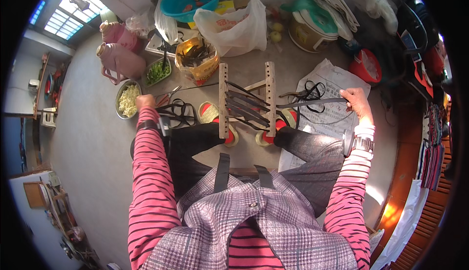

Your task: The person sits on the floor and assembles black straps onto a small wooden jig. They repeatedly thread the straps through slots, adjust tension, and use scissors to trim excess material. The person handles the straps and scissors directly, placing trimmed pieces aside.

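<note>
Reaching toward the left of the frame, your left hand (144, 102) rested closed near the scissors (166, 95), though you could not tell what it gripped. At centre, your feet pinned the wooden frame (246, 99) upright, keeping it steady. At right, your right hand (356, 102) clamped the dark strap (308, 103), drawn taut from the frame.

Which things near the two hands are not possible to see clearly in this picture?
- Head view: left hand shows only its back, so any grasp is hidden.
- Dark strips on the wooden frame overlap; count unclear.
- Contents of the yellow bag: too small.
</note>
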### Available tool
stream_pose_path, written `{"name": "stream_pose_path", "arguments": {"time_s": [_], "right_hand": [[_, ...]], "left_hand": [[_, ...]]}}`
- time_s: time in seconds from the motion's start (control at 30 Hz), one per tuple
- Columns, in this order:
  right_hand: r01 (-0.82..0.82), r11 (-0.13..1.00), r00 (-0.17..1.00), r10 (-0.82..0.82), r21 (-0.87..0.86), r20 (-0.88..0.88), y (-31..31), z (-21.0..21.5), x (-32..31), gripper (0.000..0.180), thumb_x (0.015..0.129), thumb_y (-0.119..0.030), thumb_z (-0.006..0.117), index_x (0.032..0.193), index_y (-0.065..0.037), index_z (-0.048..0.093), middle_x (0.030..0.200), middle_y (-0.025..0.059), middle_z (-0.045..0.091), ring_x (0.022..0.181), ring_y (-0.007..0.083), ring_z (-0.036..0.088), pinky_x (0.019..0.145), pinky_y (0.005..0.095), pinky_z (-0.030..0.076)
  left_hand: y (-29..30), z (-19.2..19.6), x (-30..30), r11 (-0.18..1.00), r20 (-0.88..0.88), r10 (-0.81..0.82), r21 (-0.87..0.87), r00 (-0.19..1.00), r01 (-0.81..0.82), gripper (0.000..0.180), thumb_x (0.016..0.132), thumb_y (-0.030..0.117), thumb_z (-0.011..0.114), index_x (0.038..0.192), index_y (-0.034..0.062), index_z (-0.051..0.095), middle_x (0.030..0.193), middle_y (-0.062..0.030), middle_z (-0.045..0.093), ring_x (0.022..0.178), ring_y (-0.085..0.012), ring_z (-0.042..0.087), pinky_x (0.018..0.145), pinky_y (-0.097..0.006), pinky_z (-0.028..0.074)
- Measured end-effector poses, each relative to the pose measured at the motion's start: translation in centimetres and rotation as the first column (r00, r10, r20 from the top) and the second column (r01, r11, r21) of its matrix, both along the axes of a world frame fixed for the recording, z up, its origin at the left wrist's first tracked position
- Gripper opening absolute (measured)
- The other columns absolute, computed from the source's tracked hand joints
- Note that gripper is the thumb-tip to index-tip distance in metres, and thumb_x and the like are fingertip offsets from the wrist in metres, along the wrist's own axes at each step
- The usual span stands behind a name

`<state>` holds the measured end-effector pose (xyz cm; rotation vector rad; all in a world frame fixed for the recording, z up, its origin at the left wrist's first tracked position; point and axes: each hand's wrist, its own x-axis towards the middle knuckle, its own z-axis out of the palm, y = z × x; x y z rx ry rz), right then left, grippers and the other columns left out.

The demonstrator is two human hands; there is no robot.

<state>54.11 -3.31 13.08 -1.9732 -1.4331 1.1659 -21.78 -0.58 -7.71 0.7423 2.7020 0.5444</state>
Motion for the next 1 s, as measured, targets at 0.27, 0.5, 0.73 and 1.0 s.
{"name": "stream_pose_path", "arguments": {"time_s": [0.27,0.5,0.73,1.0], "right_hand": [[0.001,1.000,0.998,0.001,0.029,-0.056,0.5,0.5,-0.9,0.035,0.087,-0.029,0.065,0.065,-0.002,0.060,0.051,-0.0036,0.045,0.043,0.0038,0.041,0.039,0.0228,0.040],[0.024,1.000,0.999,-0.024,0.007,-0.027,0.6,0.8,-1.7,0.033,0.086,-0.028,0.066,0.068,-0.001,0.061,0.053,-0.0029,0.046,0.044,0.0039,0.042,0.039,0.0221,0.041],[0.012,1.000,1.000,-0.012,0.015,0.004,0.7,0.5,-1.7,0.032,0.086,-0.029,0.066,0.069,-0.002,0.061,0.053,-0.0032,0.046,0.045,0.0044,0.042,0.040,0.0226,0.041],[0.027,0.999,1.000,-0.027,0.026,-0.013,0.3,0.4,-1.0,0.036,0.086,-0.032,0.064,0.068,-0.001,0.061,0.051,-0.0029,0.044,0.044,0.0055,0.042,0.040,0.0226,0.039]], "left_hand": [[0.8,4.9,7.6,0.910,-0.356,-0.414,-0.170,0.837,0.378,0.020,0.078,0.021,0.061,0.085,0.0054,0.072,0.093,-0.0117,0.071,0.083,-0.0291,0.070,0.071,-0.037,0.055],[1.4,1.6,23.2,0.702,0.384,-0.655,0.627,0.650,0.338,0.018,0.084,0.009,0.059,0.097,0.0033,0.070,0.085,-0.0083,0.070,0.078,-0.0143,0.063,0.071,-0.027,0.050],[1.8,1.4,25.2,0.816,0.560,-0.578,0.404,0.593,0.414,0.016,0.082,0.012,0.061,0.092,0.0040,0.070,0.072,-0.0100,0.065,0.062,-0.0153,0.059,0.060,-0.030,0.049],[2.3,-2.2,16.2,0.763,-0.080,-0.617,0.178,0.782,0.621,0.022,0.076,0.021,0.057,0.087,0.0106,0.072,0.086,-0.0183,0.067,0.083,-0.0348,0.067,0.076,-0.043,0.053]]}}
